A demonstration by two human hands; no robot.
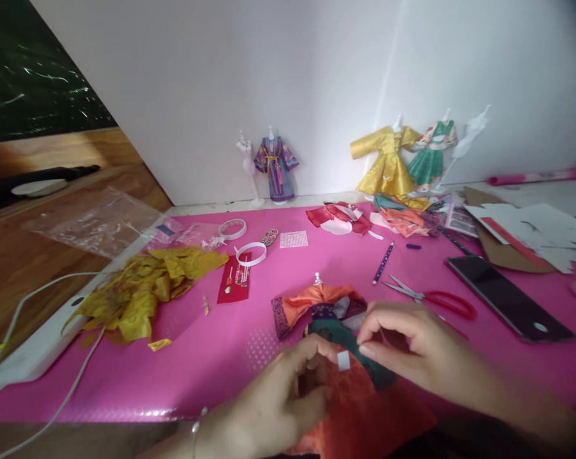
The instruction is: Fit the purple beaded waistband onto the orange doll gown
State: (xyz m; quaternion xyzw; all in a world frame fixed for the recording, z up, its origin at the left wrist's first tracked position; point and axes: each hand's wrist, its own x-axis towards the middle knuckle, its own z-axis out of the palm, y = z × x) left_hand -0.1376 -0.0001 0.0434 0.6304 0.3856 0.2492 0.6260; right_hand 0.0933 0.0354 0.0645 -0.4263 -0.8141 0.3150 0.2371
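1. I saw a small doll garment (324, 312) lying on the glossy pink mat (221, 357), near its front edge. It was layered: orange satin at the collar and sleeves, a purple patterned band, and a dark green skirt below.
2. A sheet of orange-red fabric (364, 414) with a faint woven pattern spread from under the garment toward me, slightly sheened and loosely creased.
3. My left hand (278, 401) rested on that fabric, fingers curled inward with the thumb pressed against the forefinger; a small white rectangular tab (344, 360) sat at the fingertips.
4. My right hand (407, 347) hovered over the green skirt, fingers bent and drawn close together, the thumb and forefinger almost meeting just beside the white tab. I could not tell whether they touched it.
5. Red-handled scissors (431, 298) lay just beyond the right hand, with a flat dark phone (508, 298) further right.
6. Crumpled yellow fabric scraps (144, 290) were heaped well to the left.
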